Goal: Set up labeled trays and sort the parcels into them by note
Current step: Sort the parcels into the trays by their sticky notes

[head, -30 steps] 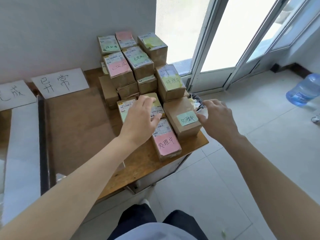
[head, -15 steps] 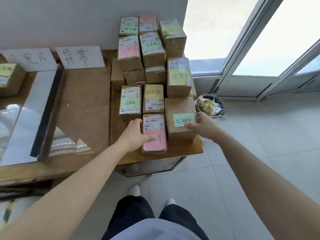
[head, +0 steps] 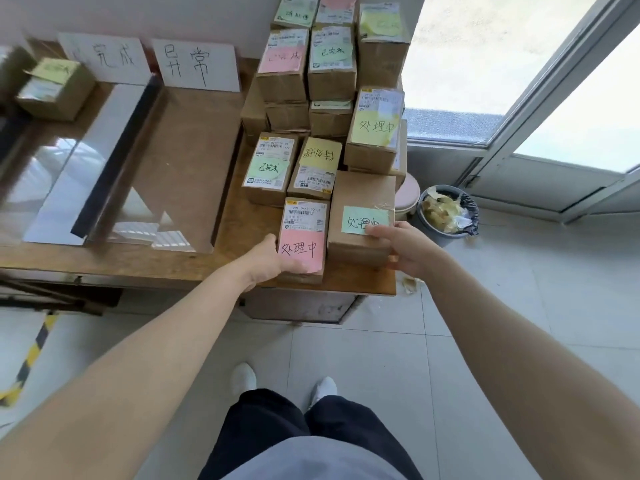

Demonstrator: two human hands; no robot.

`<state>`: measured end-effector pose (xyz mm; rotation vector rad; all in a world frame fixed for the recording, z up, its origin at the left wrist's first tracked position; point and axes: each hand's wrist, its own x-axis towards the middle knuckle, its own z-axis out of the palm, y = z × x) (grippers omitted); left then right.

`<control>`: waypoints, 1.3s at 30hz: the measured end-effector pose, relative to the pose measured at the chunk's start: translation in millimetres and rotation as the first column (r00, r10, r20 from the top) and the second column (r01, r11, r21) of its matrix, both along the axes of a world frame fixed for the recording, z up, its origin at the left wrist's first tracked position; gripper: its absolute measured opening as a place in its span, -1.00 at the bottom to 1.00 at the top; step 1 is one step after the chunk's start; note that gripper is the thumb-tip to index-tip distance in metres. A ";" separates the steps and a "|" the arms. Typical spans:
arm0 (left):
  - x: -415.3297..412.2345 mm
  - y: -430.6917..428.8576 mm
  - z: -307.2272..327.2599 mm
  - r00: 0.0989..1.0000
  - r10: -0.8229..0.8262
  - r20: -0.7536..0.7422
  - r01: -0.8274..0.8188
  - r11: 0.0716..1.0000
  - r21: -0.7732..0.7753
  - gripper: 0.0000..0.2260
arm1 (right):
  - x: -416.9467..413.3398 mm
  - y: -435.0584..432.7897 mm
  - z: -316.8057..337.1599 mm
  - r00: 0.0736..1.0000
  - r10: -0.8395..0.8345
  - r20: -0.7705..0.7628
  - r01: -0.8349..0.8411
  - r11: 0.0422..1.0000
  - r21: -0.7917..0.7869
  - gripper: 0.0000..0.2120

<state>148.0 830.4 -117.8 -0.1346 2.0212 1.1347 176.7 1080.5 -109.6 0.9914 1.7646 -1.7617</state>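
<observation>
A stack of brown parcels with coloured sticky notes fills the small wooden table [head: 242,237]. My left hand [head: 268,259] grips the near-left edge of the flat parcel with the pink note [head: 303,242] at the table's front. My right hand [head: 401,245] clasps the right side of the taller parcel with the green note [head: 360,220] beside it, thumb on the note. Two clear trays [head: 114,161] lie to the left, with white paper labels [head: 195,64] propped behind them. One small parcel with a yellow note [head: 55,83] sits in the far-left tray.
A bin [head: 448,216] full of scrap paper and a pink stool [head: 407,199] stand on the tiled floor right of the table. A glass door runs along the right. Yellow-black tape [head: 31,355] marks the floor at the left. My feet are below the table.
The view has tilted down and moved closer. My left hand slid to the pink-note parcel's left edge and closed on it; my right hand closed round the green-note parcel's side.
</observation>
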 end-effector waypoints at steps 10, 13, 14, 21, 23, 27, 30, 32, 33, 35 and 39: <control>11.6 -12.1 -8.1 0.986 0.098 0.137 -0.116 0.985 0.131 -0.30 | 15.8 -0.5 -2.7 0.997 -0.074 0.003 0.074 0.996 -0.050 -0.39; 17.0 -19.5 -6.4 0.981 0.107 0.163 -0.137 0.973 0.184 -0.34 | 24.4 -7.5 -0.6 0.996 -0.092 0.000 0.092 0.994 -0.054 -0.43; 18.3 -23.0 -5.2 0.981 0.104 0.165 -0.136 0.972 0.192 -0.35 | 27.3 -10.6 0.1 0.995 -0.098 -0.007 0.097 0.993 -0.059 -0.45; 13.0 -63.9 30.8 0.992 0.101 0.069 -0.116 0.954 0.278 -0.41 | 32.8 -47.6 34.1 0.983 -0.107 -0.152 0.101 0.994 -0.052 -0.70; 6.9 -81.4 49.8 0.993 0.119 0.001 -0.113 0.943 0.314 -0.46 | 27.3 -64.0 49.1 0.966 -0.132 -0.223 0.122 0.991 -0.055 -0.74; -4.2 -122.5 90.2 0.980 0.165 -0.115 -0.112 0.924 0.365 -0.51 | 8.5 -104.4 76.4 0.931 -0.137 -0.339 0.114 0.990 -0.088 -0.47; -11.9 -157.5 112.1 0.965 0.196 -0.177 -0.112 0.912 0.396 -0.48 | -8.8 -135.8 94.1 0.908 -0.134 -0.397 0.103 0.990 -0.098 -0.24; -16.4 -180.3 122.5 0.954 0.223 -0.199 -0.120 0.895 0.430 -0.47 | -20.0 -158.2 105.8 0.884 -0.116 -0.452 0.078 0.992 -0.103 -0.33; -18.8 -191.9 126.3 0.950 0.242 -0.199 -0.130 0.882 0.454 -0.47 | -25.3 -169.8 111.4 0.876 -0.103 -0.470 0.064 0.993 -0.099 -0.35; -22.7 -215.8 132.9 0.938 0.298 -0.179 -0.168 0.840 0.516 -0.49 | -36.6 -193.6 120.9 0.866 -0.080 -0.494 0.046 0.996 -0.081 -0.28; -29.2 -267.3 140.6 0.907 0.388 -0.166 -0.225 0.778 0.587 -0.53 | -59.5 -245.2 132.3 0.843 -0.055 -0.535 0.015 0.997 -0.079 -0.43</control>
